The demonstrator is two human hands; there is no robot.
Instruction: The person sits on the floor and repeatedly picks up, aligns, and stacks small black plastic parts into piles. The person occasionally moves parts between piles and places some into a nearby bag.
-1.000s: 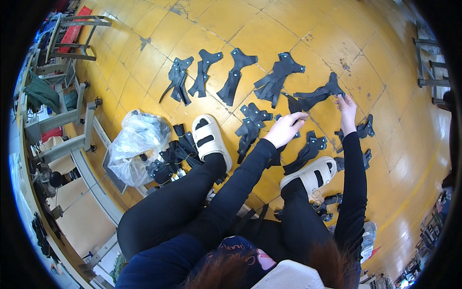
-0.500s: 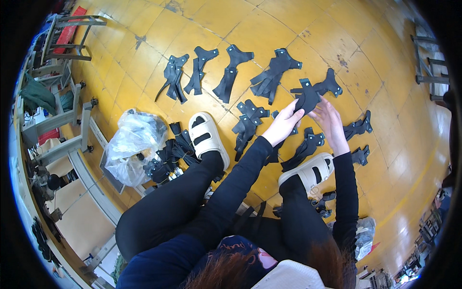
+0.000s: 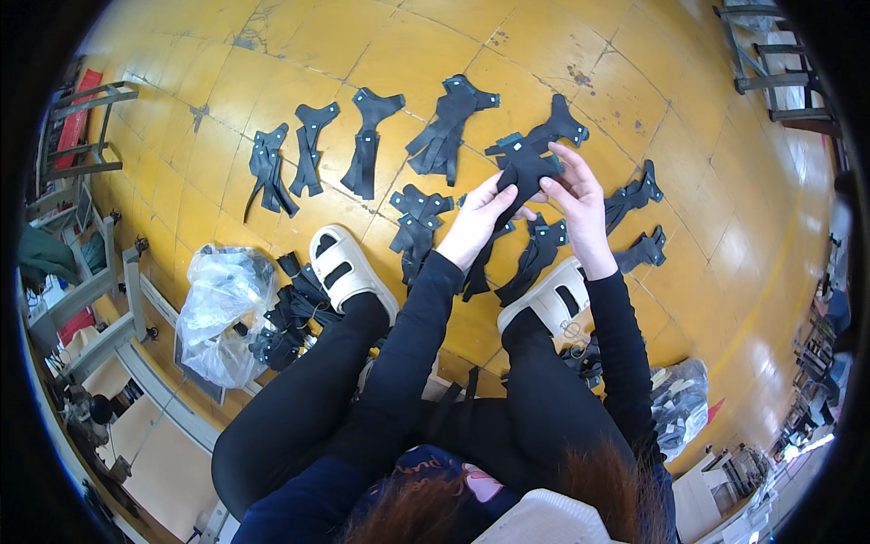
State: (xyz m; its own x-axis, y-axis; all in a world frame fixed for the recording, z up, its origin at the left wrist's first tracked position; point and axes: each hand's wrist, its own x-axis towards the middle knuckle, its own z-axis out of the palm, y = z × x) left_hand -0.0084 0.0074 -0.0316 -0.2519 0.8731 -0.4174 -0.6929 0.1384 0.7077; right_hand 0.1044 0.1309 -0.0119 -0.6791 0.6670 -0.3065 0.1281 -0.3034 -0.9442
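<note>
Between my hands is a black cut fabric piece (image 3: 524, 165) with small pale stickers at its ends. My left hand (image 3: 478, 220) grips its lower left part, thumb on top. At its right edge, my right hand (image 3: 580, 201) pinches it with thumb and fingers; some fingertips are hidden behind the fabric. Just beyond lies a similar stickered black piece (image 3: 562, 120) on the floor, partly covered by the one I hold. Under and beside my hands are more stacks of such pieces, among them a black stack (image 3: 541, 257) and a crossed stack (image 3: 417, 225).
Along the far side of the yellow tiled floor (image 3: 507, 45) runs a row of black stacks (image 3: 366, 136). My left sandal (image 3: 343, 263) and right sandal (image 3: 553, 295) flank the nearer stacks. A clear plastic bag (image 3: 222, 313) and bundled black strips (image 3: 304, 299) lie left, beside metal frames (image 3: 127, 335).
The held piece now lies flatter and shows more of its wide end. My right hand has come up to its right edge, fingers closing there. The whole view has shifted right.
</note>
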